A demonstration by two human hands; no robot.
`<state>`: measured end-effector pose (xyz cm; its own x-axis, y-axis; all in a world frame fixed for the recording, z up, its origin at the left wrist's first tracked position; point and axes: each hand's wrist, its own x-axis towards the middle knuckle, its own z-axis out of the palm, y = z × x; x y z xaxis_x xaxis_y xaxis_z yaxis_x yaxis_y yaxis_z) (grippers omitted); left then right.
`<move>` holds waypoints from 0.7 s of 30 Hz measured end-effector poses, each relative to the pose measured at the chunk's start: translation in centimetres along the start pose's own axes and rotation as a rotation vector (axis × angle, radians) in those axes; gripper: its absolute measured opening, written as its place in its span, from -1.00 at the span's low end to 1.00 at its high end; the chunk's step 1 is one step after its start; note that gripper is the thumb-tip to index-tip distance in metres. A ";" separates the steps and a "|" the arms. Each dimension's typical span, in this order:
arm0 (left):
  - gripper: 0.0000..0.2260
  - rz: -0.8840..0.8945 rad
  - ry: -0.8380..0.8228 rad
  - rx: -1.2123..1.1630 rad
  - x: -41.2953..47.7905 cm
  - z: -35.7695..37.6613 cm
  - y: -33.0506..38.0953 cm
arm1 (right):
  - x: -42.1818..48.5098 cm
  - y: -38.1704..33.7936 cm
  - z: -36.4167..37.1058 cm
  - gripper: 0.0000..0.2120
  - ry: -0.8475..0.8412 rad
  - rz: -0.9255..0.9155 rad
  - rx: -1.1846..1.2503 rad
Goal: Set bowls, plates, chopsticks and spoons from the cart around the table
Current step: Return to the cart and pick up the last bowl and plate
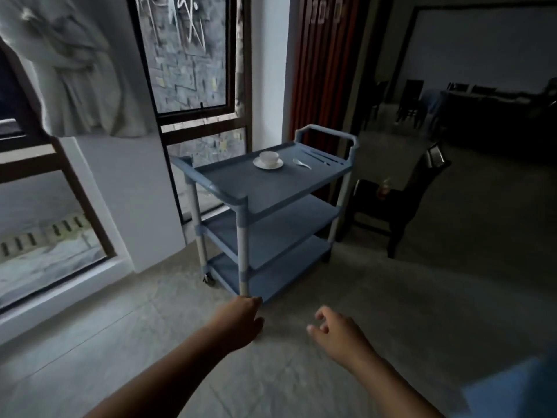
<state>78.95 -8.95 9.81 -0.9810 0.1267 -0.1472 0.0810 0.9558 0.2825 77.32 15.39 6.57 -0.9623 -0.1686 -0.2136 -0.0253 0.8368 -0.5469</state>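
Bowl (269,158) seated on plate (268,163), top shelf of cart (271,188), well ahead of and above both hands. Spoon (301,163) just to the right of the plate; chopsticks (321,157) beyond it, near the far handle rail. Apparently one last place setting; middle and bottom shelves bare.

Left hand (239,324): empty, fingers loosely curled, in line with the cart's near corner post. Right hand (337,330): empty, fingers partly spread, over bare floor, well apart from the cart.

Hazards:
- Bowl loose on plate. Lifting by the plate alone with any tilt: likely slide and drop.
- Spoon and chopsticks flat on a smooth shelf, hard to pinch. Scooping together: likely roll-off past the shelf lip.
- Cart on casters. Bumping the near post during approach: possible roll and rattled crockery.
- Dim room, frame motion-blurred. Misjudged reach probable.

Surroundings: window (196,55) and white wall column to the left of the hands; dark chair (401,200) to the right, just beside the cart, crowding that side. Dark tabletop (497,101) with chairs far ahead right, dimly seen. Nothing between hands and cart.
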 end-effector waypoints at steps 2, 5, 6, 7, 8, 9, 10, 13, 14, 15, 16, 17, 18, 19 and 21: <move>-0.75 0.010 0.015 0.007 6.8 -0.6 -0.7 | 6.8 0.0 -1.4 -0.66 0.007 -0.019 -0.020; -0.74 0.018 0.026 0.017 17.3 -1.3 -1.8 | 17.0 0.2 -3.5 -0.66 0.020 -0.039 -0.042; -0.74 0.028 0.020 0.015 20.7 -1.5 -2.1 | 20.3 0.3 -4.3 -0.67 0.022 -0.038 -0.051; -0.75 0.039 0.005 0.014 23.9 -1.8 -2.4 | 23.5 0.5 -5.1 -0.68 0.019 -0.029 -0.052; -0.76 0.044 -0.009 0.006 27.1 -2.1 -2.6 | 26.5 0.7 -6.0 -0.71 0.015 -0.013 -0.045; -0.75 0.043 -0.013 -0.009 30.1 -2.3 -2.8 | 29.4 0.7 -6.8 -0.73 0.012 0.005 -0.037; -0.74 0.037 -0.020 -0.024 33.1 -2.7 -3.2 | 32.2 0.8 -7.7 -0.75 0.004 0.022 -0.029; -0.69 0.023 -0.039 -0.034 41.0 -4.6 -3.9 | 40.0 0.7 -10.2 -0.74 0.013 0.020 0.017; -0.68 0.012 -0.046 -0.039 43.5 -5.2 -4.1 | 42.5 0.5 -11.0 -0.75 0.016 0.011 0.024; -0.68 0.002 -0.051 -0.037 46.0 -5.6 -4.4 | 45.0 0.5 -11.7 -0.75 0.008 0.001 0.027; -0.68 -0.005 -0.050 -0.030 48.5 -6.1 -4.6 | 47.7 0.6 -12.2 -0.76 -0.009 -0.011 0.035; -0.68 -0.011 -0.046 -0.018 51.0 -6.6 -4.9 | 50.4 0.7 -12.7 -0.76 -0.032 -0.019 0.048; -0.69 -0.026 -0.044 -0.015 53.4 -6.9 -5.2 | 53.2 0.8 -13.2 -0.75 -0.058 -0.028 0.054; -0.69 -0.053 -0.038 -0.021 55.8 -7.1 -5.6 | 56.0 1.0 -13.7 -0.74 -0.085 -0.037 0.050; -0.68 -0.109 -0.018 -0.020 60.7 -7.4 -6.4 | 62.2 1.2 -14.6 -0.71 -0.152 -0.083 0.011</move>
<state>17.61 -9.33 6.13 -0.9804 0.0270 -0.1951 -0.0298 0.9589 0.2823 13.43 13.49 4.50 -0.9049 -0.3142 -0.2871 -0.0990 0.8114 -0.5761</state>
